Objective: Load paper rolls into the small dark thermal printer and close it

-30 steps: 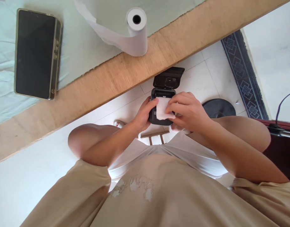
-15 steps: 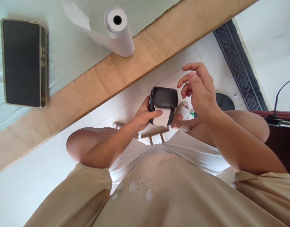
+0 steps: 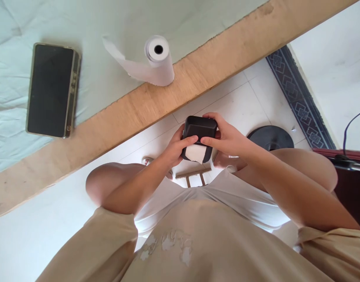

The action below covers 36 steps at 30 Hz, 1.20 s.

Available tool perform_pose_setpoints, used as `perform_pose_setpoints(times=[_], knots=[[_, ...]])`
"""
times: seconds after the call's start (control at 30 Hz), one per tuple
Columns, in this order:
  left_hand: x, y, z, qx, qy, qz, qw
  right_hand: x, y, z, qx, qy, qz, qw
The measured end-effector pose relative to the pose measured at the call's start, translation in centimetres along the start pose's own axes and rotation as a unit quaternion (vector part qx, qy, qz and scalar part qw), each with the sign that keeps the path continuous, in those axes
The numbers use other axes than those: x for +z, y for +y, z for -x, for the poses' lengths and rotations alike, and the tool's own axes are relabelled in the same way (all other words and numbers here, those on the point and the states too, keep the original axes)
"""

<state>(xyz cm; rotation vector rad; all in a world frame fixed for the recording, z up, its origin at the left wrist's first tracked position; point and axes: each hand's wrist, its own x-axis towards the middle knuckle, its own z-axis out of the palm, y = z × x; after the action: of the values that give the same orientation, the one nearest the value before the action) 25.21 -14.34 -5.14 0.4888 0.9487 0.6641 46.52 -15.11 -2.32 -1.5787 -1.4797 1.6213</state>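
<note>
A small black device point(image 3: 200, 126), which looks like a portable receipt printer, is held between both hands above my lap. A short torn strip of white paper point(image 3: 195, 153) sticks out of its near side. My left hand point(image 3: 180, 145) is closed around its left side, thumb lying on top near the paper. From the right, my right hand point(image 3: 224, 135) grips the other side, with its thumb on top and its fingers around the far edge. The fingers under the device are hidden.
On the cloth-covered table point(image 3: 103, 86) a white paper roll point(image 3: 165, 68) stands upright near the wooden edge, its loose end trailing left. A phone point(image 3: 51, 90) in a clear case lies at the left. A round black object point(image 3: 270, 137) sits on the floor at the right.
My right hand has come down from the right and taken hold of the device, which my left hand held before. The table, roll and phone appear lower and further right in view.
</note>
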Motion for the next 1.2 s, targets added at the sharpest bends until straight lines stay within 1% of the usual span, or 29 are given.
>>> perform_pose_setpoints(times=[0.1, 0.2, 0.27, 0.37, 0.5, 0.6, 0.67, 0.73, 0.77, 0.83, 0.9, 0.93, 0.97, 1.0, 1.03, 1.1, 1.17, 1.2], knots=[[0.4, 0.1, -0.1, -0.017, 0.013, 0.032, 0.999, -0.1, 0.0, -0.2, 0.009, 0.029, 0.037, 0.999], [0.8, 0.0, -0.5, -0.044, 0.028, 0.061, 0.997, -0.5, -0.4, -0.1, -0.031, 0.07, 0.095, 0.993], [1.0, -0.1, -0.7, -0.054, 0.047, 0.071, 0.995, -0.8, -0.5, 0.1, -0.063, 0.061, 0.121, 0.989], [1.1, -0.2, -0.8, -0.042, 0.081, 0.072, 0.993, -1.1, -0.5, 0.5, -0.086, 0.039, 0.151, 0.984], [1.3, -0.2, -0.7, -0.03, 0.099, 0.065, 0.993, -1.1, 0.0, 0.8, -0.118, 0.06, 0.209, 0.969], [1.4, 0.0, -0.8, -0.048, 0.112, 0.073, 0.99, -0.9, 0.2, 0.9, -0.17, 0.104, 0.27, 0.942], [1.4, 0.0, -1.0, -0.072, 0.115, 0.08, 0.987, -0.6, 0.2, 0.9, -0.223, 0.159, 0.312, 0.909], [1.2, -0.2, -1.1, -0.085, 0.105, 0.069, 0.988, -0.4, 0.1, 0.9, -0.255, 0.236, 0.347, 0.872], [1.1, -0.3, -1.2, -0.081, 0.096, 0.054, 0.991, -0.4, 0.1, 0.9, -0.251, 0.274, 0.36, 0.856], [1.0, -0.7, -1.2, -0.062, 0.079, 0.018, 0.995, -0.4, -0.1, 0.9, -0.214, 0.337, 0.38, 0.834], [0.9, -1.0, -1.0, -0.049, 0.069, -0.011, 0.996, -0.5, -0.2, 1.0, -0.178, 0.368, 0.395, 0.822], [1.0, -1.1, -1.0, -0.046, 0.066, -0.02, 0.997, -0.5, -0.3, 1.1, -0.17, 0.365, 0.403, 0.822], [1.0, -1.2, -0.9, -0.044, 0.063, -0.027, 0.997, -0.4, -0.4, 1.1, -0.166, 0.348, 0.413, 0.825], [1.2, -1.2, -0.8, -0.041, 0.061, -0.031, 0.997, -0.2, -0.5, 1.1, -0.161, 0.317, 0.425, 0.833], [1.3, -1.2, -0.7, -0.037, 0.058, -0.034, 0.997, 0.0, -0.7, 1.1, -0.151, 0.274, 0.44, 0.842], [1.5, -1.0, -0.6, -0.027, 0.054, -0.038, 0.997, 0.6, -1.3, 1.1, -0.107, 0.174, 0.475, 0.856], [1.6, -0.9, -0.4, -0.017, 0.054, -0.042, 0.998, 1.3, -2.2, 1.2, -0.049, 0.085, 0.502, 0.859], [1.7, -0.9, -0.4, -0.014, 0.054, -0.043, 0.997, 1.5, -2.7, 1.2, -0.022, 0.05, 0.51, 0.859]])
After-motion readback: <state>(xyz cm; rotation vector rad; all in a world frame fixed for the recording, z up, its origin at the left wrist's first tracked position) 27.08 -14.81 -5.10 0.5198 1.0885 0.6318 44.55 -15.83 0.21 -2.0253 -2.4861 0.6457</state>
